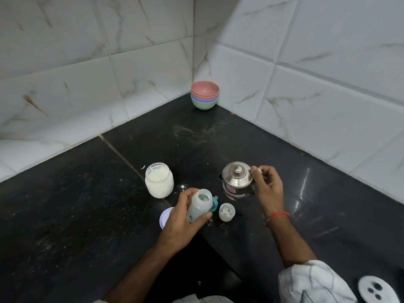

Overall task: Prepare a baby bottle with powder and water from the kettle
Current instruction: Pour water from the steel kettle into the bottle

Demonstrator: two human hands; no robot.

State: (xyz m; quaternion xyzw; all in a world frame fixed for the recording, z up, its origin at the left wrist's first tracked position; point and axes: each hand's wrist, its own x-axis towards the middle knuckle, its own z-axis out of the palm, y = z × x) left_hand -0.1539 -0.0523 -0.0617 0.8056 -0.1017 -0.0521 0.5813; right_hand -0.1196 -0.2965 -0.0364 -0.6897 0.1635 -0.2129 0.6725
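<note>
bottle: one baby bottle [200,204], uncapped and tilted, mouth toward the kettle. It is in your left hand [183,217], fingers wrapped round its left side, thumb across the lower body. It sits over the counter's [65,215] front inner corner.
kettle: one small steel kettle [237,180], lid on, spout pointing left toward the jar. It is just right of the bottle, not touching it. I can't tell if it's lifted or resting on the counter.
right hand: your right hand [265,186] grips the kettle's handle on its right side, fingers curled round it.
powder jar: one open glass jar [159,180] of white powder, a scoop handle sticking out of it. It stands on the counter just left of and behind the bottle.
teat ring: one teal piece [214,205], mostly hidden behind the bottle.
cap: one clear cap [227,212] with white residue, on the counter between bottle and kettle, nearer the front edge.
lid: one white lid [164,217], partly under your left hand.
bowls: one stack of coloured bowls [204,98] in the far corner of the counter; I can't get a reliable count.
spill: powder dusting [192,133] mid-counter.
wrist: red thread [278,214] on your right wrist.
</note>
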